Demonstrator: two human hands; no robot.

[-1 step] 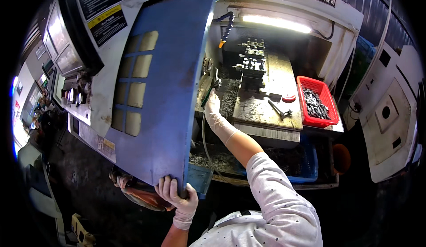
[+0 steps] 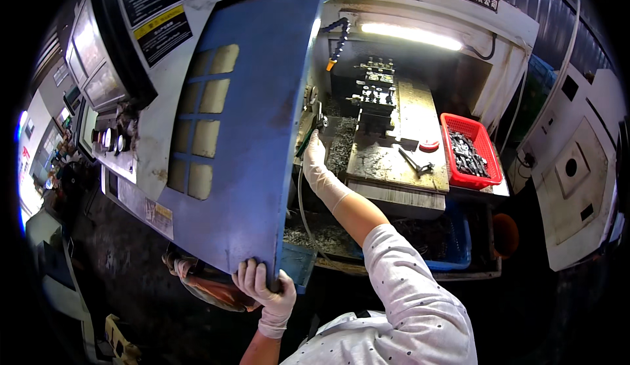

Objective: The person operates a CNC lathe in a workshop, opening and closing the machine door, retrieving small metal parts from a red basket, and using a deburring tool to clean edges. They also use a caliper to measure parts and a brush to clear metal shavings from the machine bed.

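Both my hands wear pale gloves. My left hand is wrapped round the lower edge of the blue sliding door of a lathe. My right hand reaches past the door into the machine, its fingers closed round what looks like an air gun with a silvery head. A thin pale hose hangs below that hand. Just beyond the air gun is the chuck, half hidden by the door. Part of the air gun's body is covered by my fingers.
Tool holders stand on the machine bed, beside a dark T-shaped tool and a small red round object. A red basket holds many metal parts. Lower down sits a blue bin. An orange-tipped coolant hose hangs above.
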